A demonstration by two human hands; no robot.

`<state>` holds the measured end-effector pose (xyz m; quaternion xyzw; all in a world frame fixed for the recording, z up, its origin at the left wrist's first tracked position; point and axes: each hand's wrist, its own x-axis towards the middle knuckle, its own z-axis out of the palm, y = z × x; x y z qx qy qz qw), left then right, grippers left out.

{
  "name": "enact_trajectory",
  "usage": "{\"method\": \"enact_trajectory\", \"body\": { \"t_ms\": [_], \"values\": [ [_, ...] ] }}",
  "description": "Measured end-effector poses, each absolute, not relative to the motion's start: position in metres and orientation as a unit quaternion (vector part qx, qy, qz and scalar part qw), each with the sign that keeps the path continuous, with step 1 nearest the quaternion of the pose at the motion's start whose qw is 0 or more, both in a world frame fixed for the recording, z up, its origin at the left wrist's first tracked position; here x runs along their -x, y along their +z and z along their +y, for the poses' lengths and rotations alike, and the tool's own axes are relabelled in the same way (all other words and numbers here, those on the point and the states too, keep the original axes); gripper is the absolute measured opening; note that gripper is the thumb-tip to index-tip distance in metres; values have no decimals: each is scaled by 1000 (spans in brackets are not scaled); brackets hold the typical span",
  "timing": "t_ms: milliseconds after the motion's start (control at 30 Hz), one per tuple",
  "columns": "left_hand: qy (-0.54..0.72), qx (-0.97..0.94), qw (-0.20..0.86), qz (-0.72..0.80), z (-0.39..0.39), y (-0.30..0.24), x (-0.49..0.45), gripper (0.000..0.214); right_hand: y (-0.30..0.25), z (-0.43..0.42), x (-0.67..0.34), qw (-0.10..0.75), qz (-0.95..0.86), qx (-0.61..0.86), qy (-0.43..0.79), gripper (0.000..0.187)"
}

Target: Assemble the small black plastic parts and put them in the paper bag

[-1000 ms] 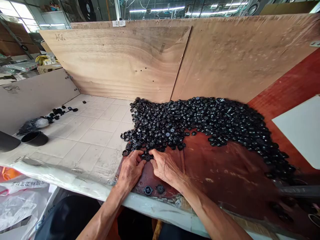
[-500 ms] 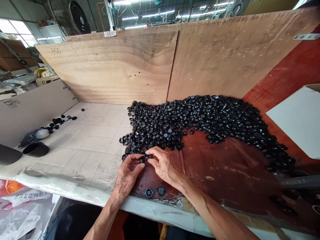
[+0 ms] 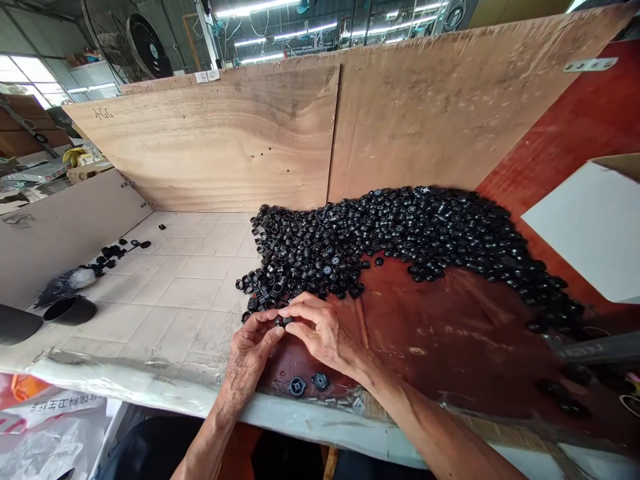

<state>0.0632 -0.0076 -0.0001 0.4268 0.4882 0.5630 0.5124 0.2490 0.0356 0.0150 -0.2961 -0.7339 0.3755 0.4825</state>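
Two hands pinch one small black cap at the near edge of the pile.

The left hand (image 3: 250, 350) and right hand (image 3: 317, 330) both grip the cap (image 3: 284, 321) at their fingertips, lifted just off the table (image 3: 190, 280), probably for fitting; the pile (image 3: 400, 233) lies just behind, two finished caps (image 3: 307, 383) in front.

My left hand (image 3: 249, 352) and right hand (image 3: 320, 331) meet fingertip to fingertip just ahead of me, both forearms angling in from below, thumbs and forefingers pinched together, wrists low.
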Motion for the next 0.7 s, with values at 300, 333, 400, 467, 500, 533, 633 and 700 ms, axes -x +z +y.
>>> {"method": "enact_trajectory", "body": {
  "t_ms": [300, 333, 400, 467, 500, 533, 633, 700],
  "values": [
    [553, -481, 454, 507, -7, 1, -62, 33, 9, 35, -249, 480, -726, 323, 372, 8],
    [553, -487, 447, 506, -8, 2, -62, 32, 9, 36, -249, 480, -727, 320, 373, 8],
    [551, -497, 442, 505, -8, 3, -63, 31, 9, 36, -248, 483, -725, 321, 373, 8],
    [549, -508, 431, 505, -9, 3, -63, 29, 9, 36, -248, 484, -724, 328, 367, 5],
    [548, -516, 423, 505, -9, 3, -63, 28, 9, 36, -247, 484, -724, 332, 362, 3],
    [547, -525, 414, 504, -9, 3, -63, 26, 8, 36, -247, 481, -726, 336, 358, 4],
    [554, -544, 386, 498, -9, 0, -62, 22, 7, 36, -247, 463, -728, 351, 363, 12],
    [560, -553, 373, 492, -9, -2, -63, 20, 7, 35, -247, 438, -731, 359, 381, 16]
  ]
}}
